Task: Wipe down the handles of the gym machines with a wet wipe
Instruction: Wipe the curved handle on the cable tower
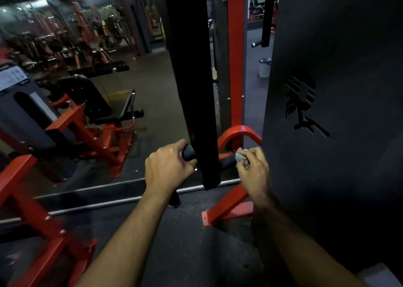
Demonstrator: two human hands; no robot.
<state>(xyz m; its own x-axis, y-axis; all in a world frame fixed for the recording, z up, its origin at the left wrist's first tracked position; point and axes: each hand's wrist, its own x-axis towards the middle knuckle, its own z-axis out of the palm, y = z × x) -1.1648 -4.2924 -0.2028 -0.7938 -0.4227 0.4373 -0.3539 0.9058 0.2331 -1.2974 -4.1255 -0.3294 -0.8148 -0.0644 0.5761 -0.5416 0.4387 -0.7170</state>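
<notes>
Two hands: both work at one black, rounded handle bar low on a gym machine.
Left hand (169, 166): fingers curled tight around the left handle (189, 152), a smooth matte black cylinder.
Right hand (253, 169): fingertips pinch a crumpled grey-white wet wipe (239, 154), pressed against the right handle (227, 162).
Upright pad (192, 79): long, flat, black, standing between the two handles.
Frame (236, 68): glossy red painted steel, with a curved arch behind the wipe.
Panel (327, 112): dark matte sheet at right, with a cut-out logo.
Floor (185, 254): dark, speckled rubber.
Mirror (87, 68): reflects red machines.
</notes>
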